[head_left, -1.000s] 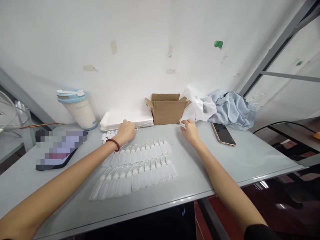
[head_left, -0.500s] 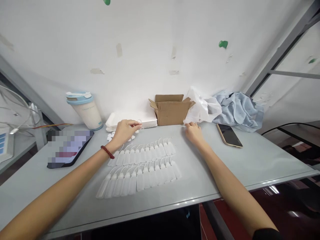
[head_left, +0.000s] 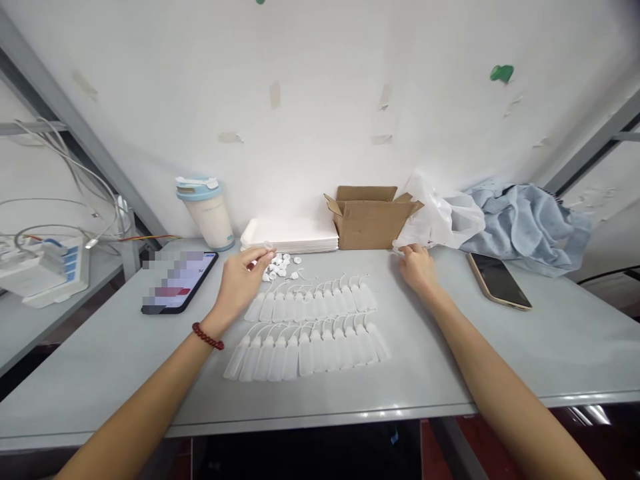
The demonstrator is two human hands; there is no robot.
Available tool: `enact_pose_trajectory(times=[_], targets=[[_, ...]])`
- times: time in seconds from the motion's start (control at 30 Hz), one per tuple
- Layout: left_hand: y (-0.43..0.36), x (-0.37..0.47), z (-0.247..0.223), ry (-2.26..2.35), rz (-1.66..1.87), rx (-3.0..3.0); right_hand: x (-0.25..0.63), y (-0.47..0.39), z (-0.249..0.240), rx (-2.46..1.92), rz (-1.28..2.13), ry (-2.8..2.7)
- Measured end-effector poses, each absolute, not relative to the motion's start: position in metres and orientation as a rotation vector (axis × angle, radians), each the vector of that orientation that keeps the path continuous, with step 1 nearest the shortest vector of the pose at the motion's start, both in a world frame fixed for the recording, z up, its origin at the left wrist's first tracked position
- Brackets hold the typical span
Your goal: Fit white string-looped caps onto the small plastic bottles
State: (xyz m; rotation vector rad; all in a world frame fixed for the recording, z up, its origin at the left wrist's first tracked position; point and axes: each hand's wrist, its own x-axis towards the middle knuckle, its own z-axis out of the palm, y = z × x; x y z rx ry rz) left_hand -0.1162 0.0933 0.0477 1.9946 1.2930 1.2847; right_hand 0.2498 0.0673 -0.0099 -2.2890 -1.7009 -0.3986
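Note:
My left hand [head_left: 243, 280], with a red bead bracelet, is raised just left of a small pile of white caps [head_left: 280, 267]. Its thumb and forefinger pinch a small whitish cap [head_left: 269, 245]. Farther right, my right hand [head_left: 419, 270] rests low over the table beside the cardboard box and the white plastic bag [head_left: 433, 217]. Those fingers are closed around a small translucent piece, mostly hidden. Between my arms lie two rows of flat translucent bottles [head_left: 313, 353], each with a thin curved spout pointing away from me.
A stack of white trays [head_left: 290, 235] and an open cardboard box [head_left: 373, 225] stand against the wall. A cup [head_left: 207, 217] and a lit phone [head_left: 177, 287] are at left. At right are another phone [head_left: 500, 280] and a crumpled blue cloth [head_left: 530, 220].
The view has turned left, so everything sits farther right. My left hand has drawn leftward off the caps, uncovering more of the pile. My right hand stays by the box and bag.

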Motion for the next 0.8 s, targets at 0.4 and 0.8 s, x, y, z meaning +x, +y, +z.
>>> enact_pose_trajectory(times=[0.4,0.8], targets=[[0.075,-0.106,0.051,1.104,0.667,2.277,0.259,0.072,-0.019,-2.222,-0.375,-1.701],[0.07,-0.096,0.046,1.036,0.656,2.457,0.253,0.073,-0.019,-2.232,-0.27,-1.722]])
